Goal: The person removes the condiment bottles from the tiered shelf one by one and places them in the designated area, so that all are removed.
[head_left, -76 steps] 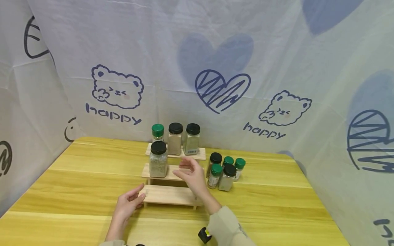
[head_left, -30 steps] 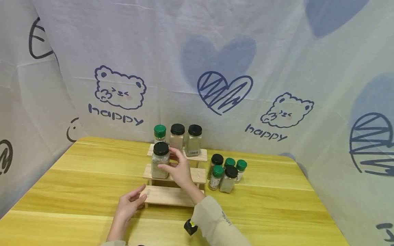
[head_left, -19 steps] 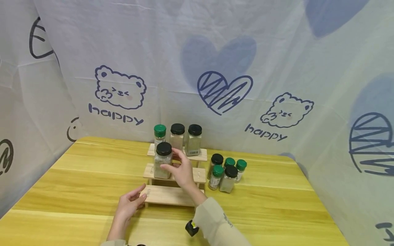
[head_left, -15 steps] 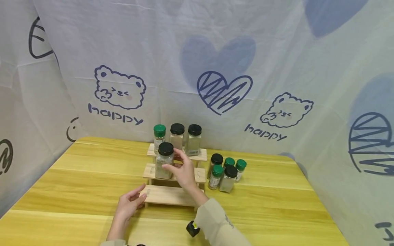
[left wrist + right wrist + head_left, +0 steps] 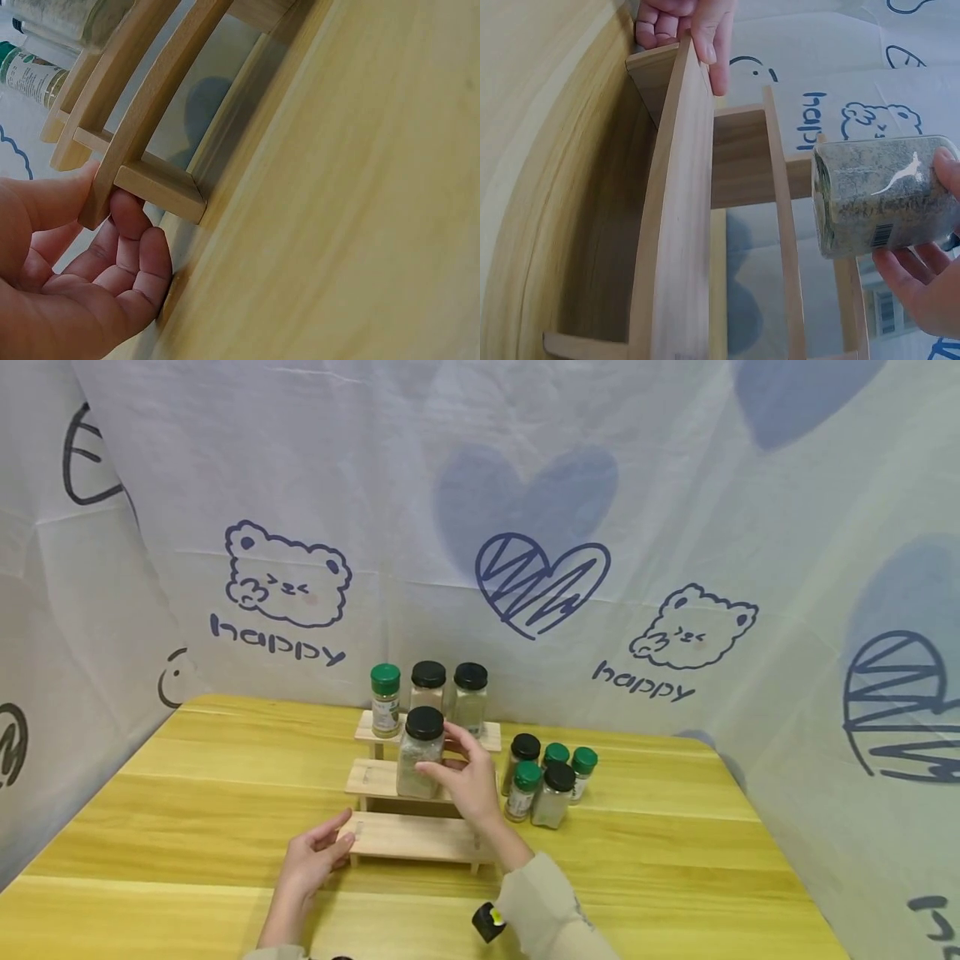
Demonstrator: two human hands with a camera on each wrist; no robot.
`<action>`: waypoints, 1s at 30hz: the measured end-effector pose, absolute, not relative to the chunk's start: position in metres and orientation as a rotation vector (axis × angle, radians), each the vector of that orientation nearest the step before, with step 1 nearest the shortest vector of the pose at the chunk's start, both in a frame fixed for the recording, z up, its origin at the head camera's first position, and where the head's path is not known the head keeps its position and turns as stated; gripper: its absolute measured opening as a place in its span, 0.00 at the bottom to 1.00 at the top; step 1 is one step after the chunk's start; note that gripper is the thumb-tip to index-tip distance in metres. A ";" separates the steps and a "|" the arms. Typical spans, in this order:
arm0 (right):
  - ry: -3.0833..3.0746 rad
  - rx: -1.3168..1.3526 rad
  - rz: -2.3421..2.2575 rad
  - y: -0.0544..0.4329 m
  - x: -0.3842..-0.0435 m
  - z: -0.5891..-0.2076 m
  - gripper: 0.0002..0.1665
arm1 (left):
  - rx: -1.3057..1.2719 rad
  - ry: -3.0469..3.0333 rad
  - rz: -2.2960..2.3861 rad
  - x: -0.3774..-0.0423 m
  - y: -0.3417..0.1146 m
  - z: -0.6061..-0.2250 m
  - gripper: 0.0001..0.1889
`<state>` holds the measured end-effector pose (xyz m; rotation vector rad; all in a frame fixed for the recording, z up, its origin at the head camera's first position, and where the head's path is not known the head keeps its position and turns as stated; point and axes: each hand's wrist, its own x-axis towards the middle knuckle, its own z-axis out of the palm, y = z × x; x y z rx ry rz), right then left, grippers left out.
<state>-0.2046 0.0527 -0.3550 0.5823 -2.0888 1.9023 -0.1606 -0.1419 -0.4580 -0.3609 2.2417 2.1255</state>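
Note:
My right hand [image 5: 472, 781] grips a square clear spice jar [image 5: 420, 764] with a black lid, thumb in front and fingers behind. The jar is upright, close over the middle step of a three-tier wooden spice rack [image 5: 420, 837]. In the right wrist view, pale dried herbs fill the jar [image 5: 877, 196] and a small gap shows between its base and the middle board. My left hand [image 5: 309, 860] pinches the left end of the lowest board; in the left wrist view the thumb of this hand [image 5: 82, 262] lies on top and curled fingers are underneath.
On the top step stand a green-capped jar [image 5: 386, 702] and two black-lidded jars, one [image 5: 470, 697] at the right. Several more jars, including a black-lidded one [image 5: 553, 797], cluster on the table right of the rack. A printed cloth [image 5: 420, 527] hangs behind.
My right hand has reached in and taken hold of the jar at the middle step's left end, then shifted it rightward. The green-capped jar behind is now uncovered. My left hand stays in place.

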 end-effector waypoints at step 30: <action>-2.033 0.630 1.806 0.102 -0.189 -0.359 0.30 | -0.383 2.236 2.142 -0.161 -0.142 -0.458 0.22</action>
